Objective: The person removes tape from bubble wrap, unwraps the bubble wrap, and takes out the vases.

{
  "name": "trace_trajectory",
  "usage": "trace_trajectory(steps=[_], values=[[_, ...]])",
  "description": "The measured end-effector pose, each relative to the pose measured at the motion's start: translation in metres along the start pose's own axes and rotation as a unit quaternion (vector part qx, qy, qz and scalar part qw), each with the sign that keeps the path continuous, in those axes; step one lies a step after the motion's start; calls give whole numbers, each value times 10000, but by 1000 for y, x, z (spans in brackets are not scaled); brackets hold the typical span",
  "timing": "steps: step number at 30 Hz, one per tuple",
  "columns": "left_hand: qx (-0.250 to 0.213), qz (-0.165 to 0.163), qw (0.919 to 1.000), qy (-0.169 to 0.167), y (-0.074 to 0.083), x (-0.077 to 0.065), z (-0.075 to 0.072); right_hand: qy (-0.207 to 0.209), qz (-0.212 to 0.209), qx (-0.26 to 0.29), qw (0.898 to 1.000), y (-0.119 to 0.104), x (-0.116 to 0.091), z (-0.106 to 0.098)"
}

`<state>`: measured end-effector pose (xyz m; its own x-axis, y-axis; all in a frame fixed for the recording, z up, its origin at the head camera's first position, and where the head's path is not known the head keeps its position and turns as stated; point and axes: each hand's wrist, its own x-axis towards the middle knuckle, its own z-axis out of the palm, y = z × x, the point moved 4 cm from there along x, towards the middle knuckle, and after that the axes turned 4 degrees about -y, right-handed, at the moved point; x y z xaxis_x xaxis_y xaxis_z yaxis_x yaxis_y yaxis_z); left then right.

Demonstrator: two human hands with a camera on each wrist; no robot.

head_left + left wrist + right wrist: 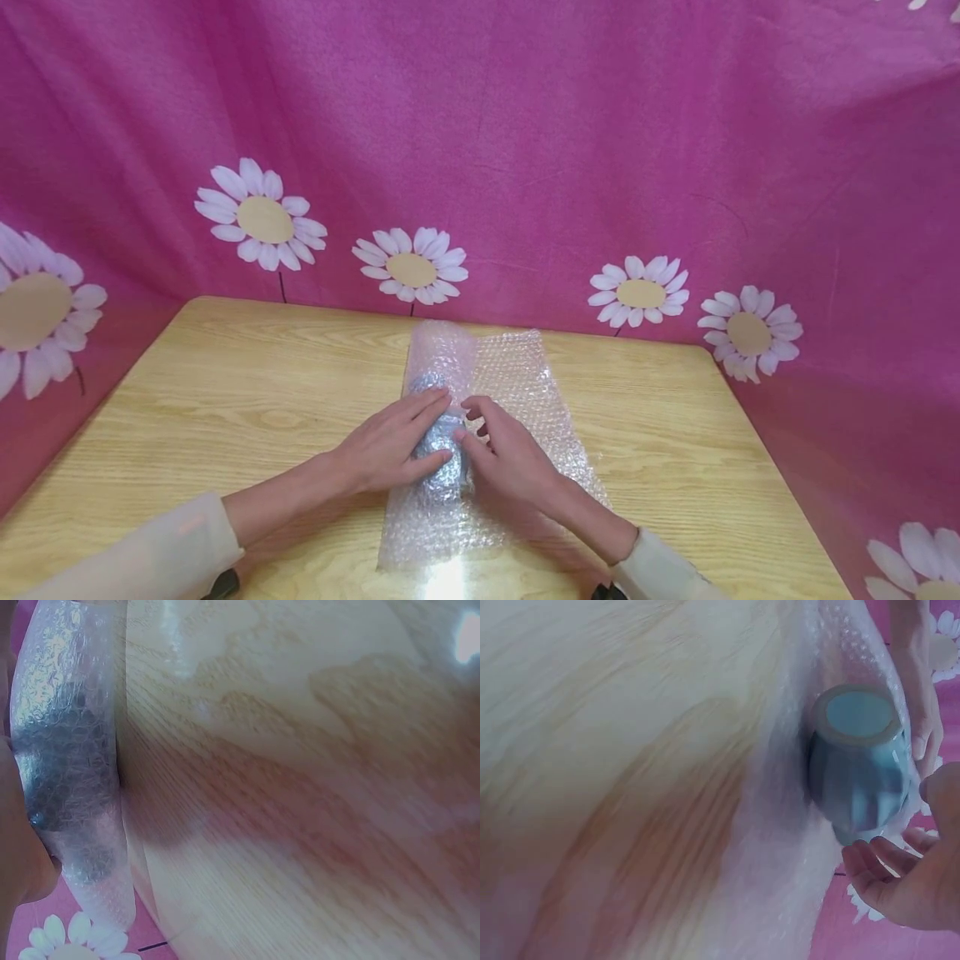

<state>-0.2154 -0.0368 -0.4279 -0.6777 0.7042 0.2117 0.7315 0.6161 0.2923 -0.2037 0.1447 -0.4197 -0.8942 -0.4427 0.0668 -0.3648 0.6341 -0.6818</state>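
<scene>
A blue-green ceramic vase (859, 776) with a pale foot ring lies on its side in the bubble wrap (517, 392). The wrap is folded over the vase from the left, and the blue shows through it in the head view. My left hand (390, 442) rests on the covered vase, fingers stretched across the top and thumb along its near part. Just right of the vase is my right hand (513, 454), its fingers loosely bent. In the right wrist view these fingertips (859, 862) are by the vase's narrow end; whether they touch it, I cannot tell.
The wrap spreads over a light wooden table (300, 375), with its loose part on the right and toward the front edge. Behind and at both sides hangs a pink cloth (525, 167) with large white daisies.
</scene>
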Motion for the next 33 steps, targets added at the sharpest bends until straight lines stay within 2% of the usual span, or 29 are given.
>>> trace_trajectory(steps=[5,8,12,15,21,27,33], values=[[5,12,10000,6,0,1,0,-32,-14,-353,9994,13,-7,-4],[-4,19,10000,9,-1,2,0,-103,-86,-763,9970,20,-10,-7],[-14,2,10000,-25,-1,2,0,-390,-272,-1419,9887,29,-16,-8],[-53,-21,10000,-51,-1,2,1,-633,-196,-1773,9819,36,-22,-7],[-65,-25,10000,-56,0,1,-2,-972,588,-1900,9752,51,-31,-8],[-50,59,9999,76,0,-1,-2,-1298,611,-2047,9683,53,-35,-10],[-126,9,9999,22,-1,-1,-2,-1412,638,-2155,9641,52,-37,-9]])
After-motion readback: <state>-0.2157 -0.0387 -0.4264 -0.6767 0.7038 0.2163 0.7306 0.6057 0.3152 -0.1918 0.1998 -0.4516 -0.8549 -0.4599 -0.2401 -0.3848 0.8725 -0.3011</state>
